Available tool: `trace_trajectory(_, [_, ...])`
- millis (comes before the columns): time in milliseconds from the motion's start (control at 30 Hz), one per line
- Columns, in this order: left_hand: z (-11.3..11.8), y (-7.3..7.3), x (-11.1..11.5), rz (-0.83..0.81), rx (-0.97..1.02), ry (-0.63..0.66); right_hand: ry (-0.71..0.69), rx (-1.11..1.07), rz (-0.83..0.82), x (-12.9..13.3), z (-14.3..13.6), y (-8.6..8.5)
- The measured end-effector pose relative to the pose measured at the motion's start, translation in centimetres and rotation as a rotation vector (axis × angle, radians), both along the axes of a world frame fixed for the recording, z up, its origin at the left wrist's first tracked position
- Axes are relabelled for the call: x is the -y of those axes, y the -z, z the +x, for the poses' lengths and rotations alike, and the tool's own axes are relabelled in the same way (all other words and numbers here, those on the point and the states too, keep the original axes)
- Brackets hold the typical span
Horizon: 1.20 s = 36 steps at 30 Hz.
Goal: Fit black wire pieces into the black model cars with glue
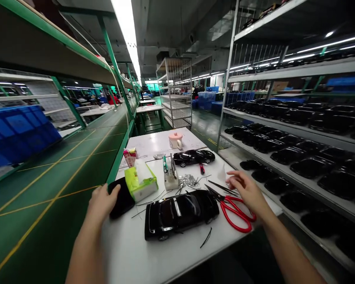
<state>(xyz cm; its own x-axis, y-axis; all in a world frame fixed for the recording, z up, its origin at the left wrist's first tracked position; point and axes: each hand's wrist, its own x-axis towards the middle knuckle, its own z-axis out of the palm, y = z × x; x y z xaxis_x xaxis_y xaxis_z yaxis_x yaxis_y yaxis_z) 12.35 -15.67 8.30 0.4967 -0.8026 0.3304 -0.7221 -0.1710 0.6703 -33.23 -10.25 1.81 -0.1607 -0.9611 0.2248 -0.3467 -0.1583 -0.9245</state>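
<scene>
My left hand (pixel 102 203) grips the edge of a flat black cloth-like piece (pixel 122 199) at the table's left side, thumb on top. Beside it lies a green tissue pack (pixel 140 182). My right hand (pixel 245 191) is over the right side, fingers bent and apart, next to a blurred whitish piece (pixel 221 173); I see nothing between them. Below that hand lie red-handled scissors (pixel 236 213) and thin black strips (pixel 223 188). A glossy black model car (pixel 180 213) sits between my hands, touched by neither. A second black model car (pixel 194 157) stands behind it.
A white tool stand (pixel 171 182), small silvery parts (pixel 189 180), a red-and-black tool (pixel 202 169), a pink-lidded mug (pixel 175 141) and a small carton (pixel 130 157) are on the table. A green conveyor (pixel 53 185) runs left. Shelves (pixel 296 122) of black car bodies stand right.
</scene>
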Motion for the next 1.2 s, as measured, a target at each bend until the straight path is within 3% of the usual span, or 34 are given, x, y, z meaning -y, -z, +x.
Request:
trace_trajectory(100, [-2.9,-2.6,-0.7,-0.147,0.011,0.105,0.176,-0.049,-0.025,1.9,-0.3,2.0])
trace_trajectory(200, [-6.8,-4.0,-1.5,-0.237,-0.012,0.356,0.236,-0.117,-0.014,4.4,-0.4,2.9])
trace_trajectory(300, [-10.1,-3.5,-1.9,-0.095,-0.072,0.647,0.231,-0.17,0.037,6.6,-0.7,3.4])
trace_trajectory(400, [-11.8,-1.6,-1.7,0.101,-0.155,0.828,0.219,-0.201,0.08,8.1,-1.0,4.0])
trace_trajectory(533, [-12.1,0.7,-1.4,0.21,-0.298,0.84,0.196,-0.231,0.114,8.2,-1.4,5.2])
trace_trajectory(633, [-11.9,1.4,-1.4,0.255,-0.37,0.83,0.183,-0.242,0.138,7.7,-2.0,6.2])
trace_trajectory(900, [-11.7,1.3,-2.6,0.396,-0.406,0.903,0.174,-0.24,0.165,7.7,-3.3,7.2])
trace_trajectory(1200, [-11.3,1.6,-2.6,0.368,-0.329,0.804,0.195,-0.19,0.201,7.1,-3.7,7.1])
